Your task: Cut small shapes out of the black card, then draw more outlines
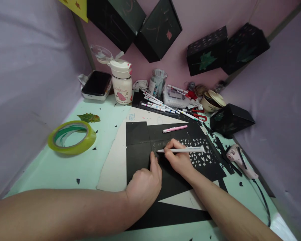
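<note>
In my right hand [178, 157] is a slim white pen [190, 149], gripped between thumb and fingers. Its tip points left and meets the creased black card [137, 160], near faint light writing. My left hand [145, 182] rests on that card just below the tip, with the index finger stretched out and other fingers partly curled. To the right, the card bears many small cut-out shapes [199, 157], such as stars and hearts, partly behind my right hand. A pink pen [175, 129] lies just above my right hand.
Green-yellow tape [90, 139] and a leaf [89, 117] lie left. Behind stand a white bottle [122, 85], a glass jar [157, 83] and scattered white markers [155, 106]. Red-handled scissors [200, 115], a corded glue gun [240, 160] and black scraps are right. Black boxes [160, 33] hang above.
</note>
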`<state>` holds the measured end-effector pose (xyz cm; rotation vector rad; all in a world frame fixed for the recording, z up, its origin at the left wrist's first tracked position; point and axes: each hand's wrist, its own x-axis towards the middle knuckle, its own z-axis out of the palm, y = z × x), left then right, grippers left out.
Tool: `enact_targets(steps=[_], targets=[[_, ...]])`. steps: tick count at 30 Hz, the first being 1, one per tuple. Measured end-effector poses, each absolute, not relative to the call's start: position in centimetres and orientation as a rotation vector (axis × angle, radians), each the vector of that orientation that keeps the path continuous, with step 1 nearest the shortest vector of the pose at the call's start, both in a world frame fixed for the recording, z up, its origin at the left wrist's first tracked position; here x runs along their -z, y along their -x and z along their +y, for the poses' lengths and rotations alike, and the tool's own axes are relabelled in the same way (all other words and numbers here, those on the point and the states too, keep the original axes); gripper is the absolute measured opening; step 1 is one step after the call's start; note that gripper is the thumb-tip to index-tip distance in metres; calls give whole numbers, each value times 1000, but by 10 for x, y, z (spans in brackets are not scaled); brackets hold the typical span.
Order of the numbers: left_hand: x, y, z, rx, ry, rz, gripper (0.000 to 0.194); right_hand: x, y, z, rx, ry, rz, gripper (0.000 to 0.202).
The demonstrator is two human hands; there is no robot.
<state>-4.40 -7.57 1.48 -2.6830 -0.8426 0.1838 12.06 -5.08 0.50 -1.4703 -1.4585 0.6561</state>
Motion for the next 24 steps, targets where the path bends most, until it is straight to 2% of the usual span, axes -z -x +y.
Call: enact_targets(steps=[8, 15, 21, 24], targets=[[-27, 45, -74, -83, 2764, -818, 39, -6, -132, -50, -710, 1400, -1205, 17], [-21, 46, -72, -31, 2770, -740, 54, -9, -132, -50, -726, 1408, -1189, 6], [-19, 46, -71, -112, 2775, -722, 52, -11, -131, -50, -672, 1413, -1179, 9], [-19, 46, -71, -118, 2769, -705, 51, -11, -130, -50, -695, 1427, -1163, 3]])
